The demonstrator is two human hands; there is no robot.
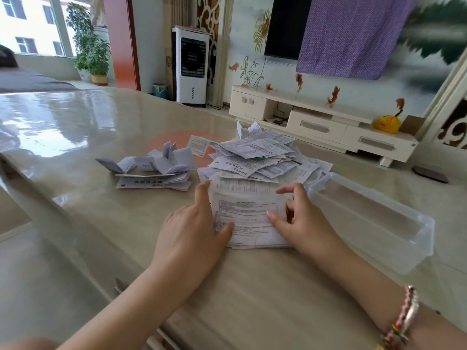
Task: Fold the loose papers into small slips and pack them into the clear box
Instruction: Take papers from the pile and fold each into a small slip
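A printed white paper (249,215) lies flat on the table in front of me. My left hand (194,231) presses on its left edge with the index finger straight and the thumb on the sheet. My right hand (300,218) rests on its right side, thumb on the sheet and fingers curled at the edge. Behind it rises a heap of loose papers (257,155). To the left sits a small pile of folded slips (156,168). The clear box (371,218) stands to the right of my right hand, and I see nothing inside it.
The glossy beige table (101,137) stretches far to the left and back. Its near left edge runs diagonally (75,236). Beyond the table stand a white TV cabinet (318,122) and a white air cooler (193,64).
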